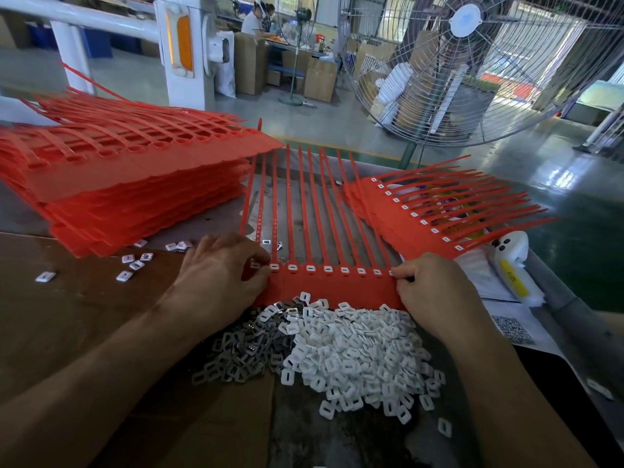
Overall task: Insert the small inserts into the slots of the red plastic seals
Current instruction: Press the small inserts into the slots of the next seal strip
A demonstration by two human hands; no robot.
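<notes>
A factory bench. A red seal strip (329, 285) lies crosswise before me, tails pointing away. My left hand (219, 275) pinches its left end, my right hand (435, 288) its right end; the insert pile (354, 352) sits just nearer me

A: Light? Src?
B: Daylight, bright, from windows far right; glare on green floor (526, 157). Bench dimmer, soft shadows under forearms.
A: Quality?
B: Wide-angle bend at edges; red seal stack (128, 170) blurred; centre sharp.
</notes>
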